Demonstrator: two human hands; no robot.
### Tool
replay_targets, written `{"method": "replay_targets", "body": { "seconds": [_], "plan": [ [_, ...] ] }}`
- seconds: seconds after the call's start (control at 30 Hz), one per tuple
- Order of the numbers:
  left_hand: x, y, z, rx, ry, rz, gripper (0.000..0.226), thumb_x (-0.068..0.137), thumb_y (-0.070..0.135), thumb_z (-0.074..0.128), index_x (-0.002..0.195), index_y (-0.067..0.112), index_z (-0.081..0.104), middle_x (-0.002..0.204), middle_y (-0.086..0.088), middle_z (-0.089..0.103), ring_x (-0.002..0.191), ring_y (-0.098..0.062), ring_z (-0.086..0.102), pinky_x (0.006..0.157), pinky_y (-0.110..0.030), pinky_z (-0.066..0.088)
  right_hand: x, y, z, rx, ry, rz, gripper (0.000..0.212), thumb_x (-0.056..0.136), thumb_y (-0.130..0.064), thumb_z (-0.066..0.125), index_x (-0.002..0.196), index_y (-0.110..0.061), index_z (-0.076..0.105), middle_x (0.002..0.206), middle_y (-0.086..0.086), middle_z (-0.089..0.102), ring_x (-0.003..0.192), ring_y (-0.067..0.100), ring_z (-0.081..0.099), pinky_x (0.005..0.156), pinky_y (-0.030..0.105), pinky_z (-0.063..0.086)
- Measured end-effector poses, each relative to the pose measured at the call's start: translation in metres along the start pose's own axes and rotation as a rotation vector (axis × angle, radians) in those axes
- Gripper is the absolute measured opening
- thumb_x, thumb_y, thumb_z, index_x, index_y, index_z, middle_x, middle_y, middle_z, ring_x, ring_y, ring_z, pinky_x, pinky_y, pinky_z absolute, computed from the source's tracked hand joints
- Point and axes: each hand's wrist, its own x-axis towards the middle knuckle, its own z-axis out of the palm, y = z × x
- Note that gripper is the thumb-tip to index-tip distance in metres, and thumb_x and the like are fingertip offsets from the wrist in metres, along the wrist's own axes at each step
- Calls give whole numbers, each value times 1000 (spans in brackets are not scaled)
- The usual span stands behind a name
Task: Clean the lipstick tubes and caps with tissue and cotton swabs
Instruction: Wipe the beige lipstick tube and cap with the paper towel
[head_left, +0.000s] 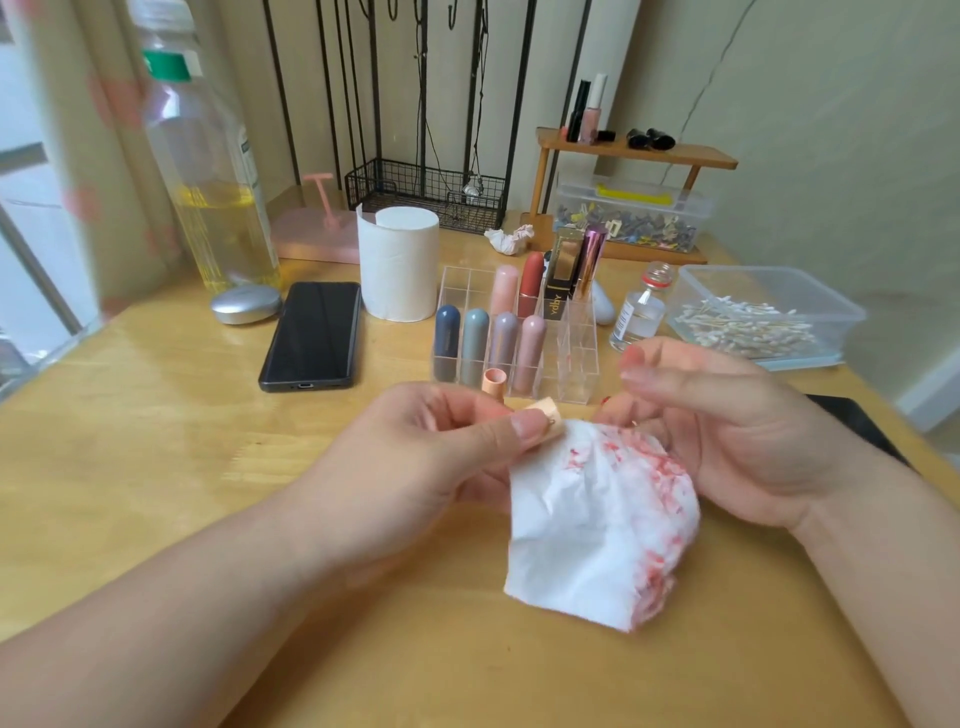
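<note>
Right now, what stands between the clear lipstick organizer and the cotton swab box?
In the head view, a small glass bottle stands between the organizer and the swab box.

Most of lipstick tube (548, 411) hidden behind left hand (415, 452), tissue (587, 530)

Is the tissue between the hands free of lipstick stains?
No, the tissue carries red smears across its top and down its right edge.
</note>
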Motion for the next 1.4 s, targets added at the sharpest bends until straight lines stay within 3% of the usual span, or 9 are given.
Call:
{"method": "replay_targets", "body": {
  "seconds": [0.13, 0.47, 0.6, 0.7, 0.8, 0.97, 1.07, 1.2, 1.4],
  "plan": [
    [0, 6, -1, 347, 11, -109, 39, 78, 46, 77, 82, 8, 75, 83, -14, 77, 83, -33, 75, 90, -52, 57, 2, 6, 2, -307, -29, 83, 63, 70, -8, 80, 123, -17, 48, 75, 16, 62, 57, 25, 54, 49, 32, 44],
    [-2, 7, -6, 853, 79, -74, 28, 73, 58, 78, 84, 33, 71, 86, 13, 69, 75, -3, 61, 68, -18, 48, 9, 24, 6, -908, 66, -78, 39, 80, -6, 77, 105, -30, 59, 72, -3, 63, 54, 9, 51, 57, 25, 41],
    [0, 3, -10, 404, -79, 135, 28, 68, 41, 87, 88, 25, 76, 91, -6, 68, 80, -22, 61, 75, -39, 47, 8, 25, 4, -935, 81, -97, 29, 75, -24, 83, 96, -33, 64, 78, -4, 67, 61, 11, 58, 62, 34, 48],
    [-3, 3, -7, -206, -327, 185, 28, 69, 4, 85, 93, 7, 73, 86, -10, 70, 75, -16, 66, 72, -22, 52, 4, 19, 2, -1078, 157, -162, 22, 72, -38, 83, 87, -32, 68, 77, -16, 67, 65, 5, 60, 62, 26, 50],
    [-2, 0, -5, -461, -489, 156, 28, 73, -11, 77, 97, -1, 68, 90, -14, 67, 73, -17, 68, 69, -23, 54, -1, 9, 5, -1125, 258, -306, 18, 74, -35, 82, 83, -29, 68, 77, -14, 66, 65, -1, 57, 58, 13, 42],
    [0, -2, -5, -451, -496, 141, 30, 71, -11, 79, 95, 4, 71, 92, -13, 67, 75, -17, 68, 69, -24, 55, 3, -3, -16, -1090, 498, -389, 12, 79, -18, 81, 76, -20, 69, 67, -6, 63, 52, -2, 51, 53, 9, 38],
    [-1, 0, -1, -370, -395, 139, 27, 70, -10, 78, 94, 2, 71, 86, -10, 71, 71, -15, 69, 67, -22, 55, 8, -11, -48, -1156, 617, -211, 16, 79, -23, 82, 73, -22, 67, 69, -4, 64, 64, 12, 60, 66, 30, 51],
    [1, -4, 2, -146, -146, 65, 26, 71, 3, 83, 95, 6, 75, 78, -13, 66, 61, -15, 60, 58, -23, 50, 3, -15, -59, -1173, 539, -3, 18, 76, -33, 83, 75, -20, 71, 75, 4, 70, 72, 21, 64, 69, 33, 50],
    [0, -8, 8, -144, -114, 8, 23, 77, 13, 72, 100, 12, 77, 77, -13, 58, 60, -16, 52, 55, -24, 45, 10, -1, -45, -1224, 377, 141, 31, 63, -50, 85, 72, -23, 73, 69, -5, 71, 72, 17, 67, 72, 40, 55]
  ]
}}
